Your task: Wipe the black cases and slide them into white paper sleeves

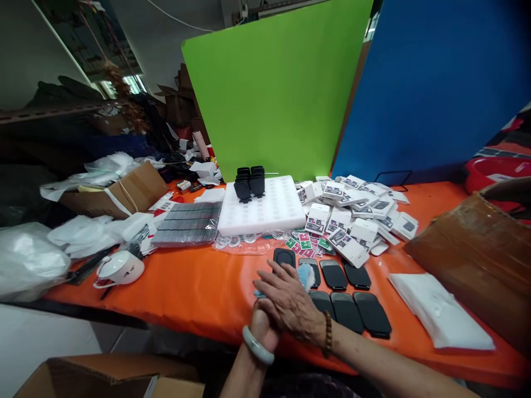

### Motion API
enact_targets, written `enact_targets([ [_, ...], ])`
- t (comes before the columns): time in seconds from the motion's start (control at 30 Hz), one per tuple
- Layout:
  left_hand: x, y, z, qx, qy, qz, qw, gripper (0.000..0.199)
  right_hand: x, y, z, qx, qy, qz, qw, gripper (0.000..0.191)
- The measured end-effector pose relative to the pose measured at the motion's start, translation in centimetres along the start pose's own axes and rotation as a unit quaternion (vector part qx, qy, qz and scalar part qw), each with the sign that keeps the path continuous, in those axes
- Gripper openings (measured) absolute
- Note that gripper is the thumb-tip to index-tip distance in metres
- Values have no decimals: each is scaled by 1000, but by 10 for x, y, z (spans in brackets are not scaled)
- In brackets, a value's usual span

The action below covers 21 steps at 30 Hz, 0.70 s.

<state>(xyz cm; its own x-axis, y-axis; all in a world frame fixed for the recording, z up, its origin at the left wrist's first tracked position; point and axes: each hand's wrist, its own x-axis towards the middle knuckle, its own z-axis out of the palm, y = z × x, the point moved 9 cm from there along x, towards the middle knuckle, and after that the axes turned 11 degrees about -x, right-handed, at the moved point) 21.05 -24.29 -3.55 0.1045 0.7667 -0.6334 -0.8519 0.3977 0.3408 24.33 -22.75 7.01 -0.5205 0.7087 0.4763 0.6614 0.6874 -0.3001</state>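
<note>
My right hand (pixel 288 298), with a beaded bracelet, lies over my left hand (pixel 264 326), which wears a pale bangle. The right fingers are spread, and a blue and white fluffy cloth (pixel 306 275) shows beside and beneath them. What my left fingers hold is mostly hidden under the right hand. Just beyond the fingertips lies a black square device (pixel 284 257). Several more black devices (pixel 347 312) lie in two rows to the right. Behind them are small green and red stickers (pixel 305 241) and a heap of white printed boxes (pixel 348 246).
A white foam block (pixel 261 213) carries black stands (pixel 250 182). Left of it are a stack of grey plastic sleeves (pixel 186 224) and a white mug (pixel 120 268). A white packet (pixel 442 312) and a brown carton (pixel 477 260) lie right. An open box (pixel 108 367) stands below the table edge.
</note>
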Motion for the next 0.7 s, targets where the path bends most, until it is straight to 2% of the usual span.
enact_targets([
  [0.1, -9, -5, 3, 40, 4, 24, 999, 25, 10, 26, -1, -34, 28, 47, 998, 23],
  [0.17, -15, -12, 7, 68, -3, 2, 998, 30, 21, 56, 0, -4, 25, 95, 995, 26],
  [0.23, -21, -17, 10, 80, -14, -28, 996, 38, 27, 93, 2, 49, 17, 172, 984, 28],
  [0.3, -27, -18, 12, 69, -27, -51, 996, 41, 20, 129, 3, 121, 16, 275, 954, 31],
  [0.37, -30, -16, 11, 45, -29, -67, 996, 38, 5, 151, 9, 246, 0, 352, 903, 33],
  [0.43, -31, -15, 5, 24, -14, -87, 996, 33, -10, 148, 22, 419, -62, 362, 830, 32],
  [0.5, -29, -19, 0, -6, -10, -122, 993, 31, -22, 126, 30, 561, -134, 327, 749, 43],
  [0.53, -28, -23, 0, -28, -21, -141, 989, 31, -26, 114, 31, 604, -157, 310, 717, 47],
  [0.6, -26, -29, 3, -64, -65, -172, 981, 31, -32, 101, 28, 642, -158, 300, 687, 46],
  [0.7, -24, -35, 2, -43, -103, -184, 976, 29, -34, 98, 27, 622, -129, 334, 697, 36],
])
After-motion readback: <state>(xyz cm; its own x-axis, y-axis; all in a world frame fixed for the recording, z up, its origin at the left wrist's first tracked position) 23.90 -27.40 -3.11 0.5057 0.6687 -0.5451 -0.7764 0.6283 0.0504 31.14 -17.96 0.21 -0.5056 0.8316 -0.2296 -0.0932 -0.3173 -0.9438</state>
